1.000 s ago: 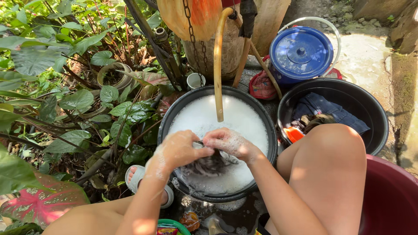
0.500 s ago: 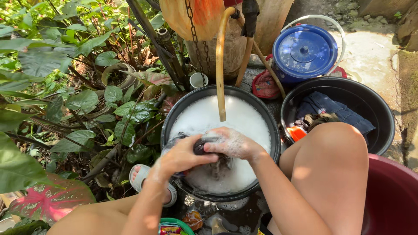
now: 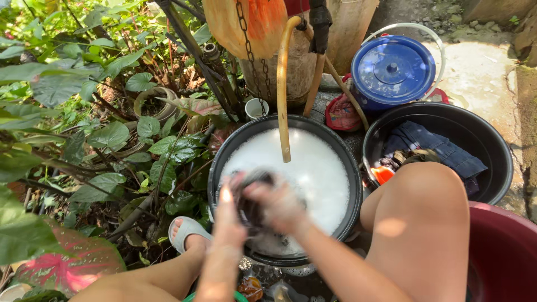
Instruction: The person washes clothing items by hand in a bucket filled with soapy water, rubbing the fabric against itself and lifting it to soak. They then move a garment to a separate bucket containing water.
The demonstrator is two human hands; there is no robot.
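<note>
Both hands (image 3: 254, 204) on dark cloth (image 3: 250, 206) — over suds-filled black basin (image 3: 351, 168)

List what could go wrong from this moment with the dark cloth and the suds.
1. Both hands, left hand and right hand, scrub the dark cloth above the black tub; suds may splash over the rim.
2. The hose hangs over the foam, so the tub might overflow if it runs.
3. The sandalled foot sits beside the tub; spilled suds could make it slip.

Wet dark cloth (image 3: 251, 208) looks limp and soaked; white suds (image 3: 313, 168) are frothy; the black basin (image 3: 353, 184) is smooth plastic; the blue lid (image 3: 392, 66) is glossy plastic.
</note>
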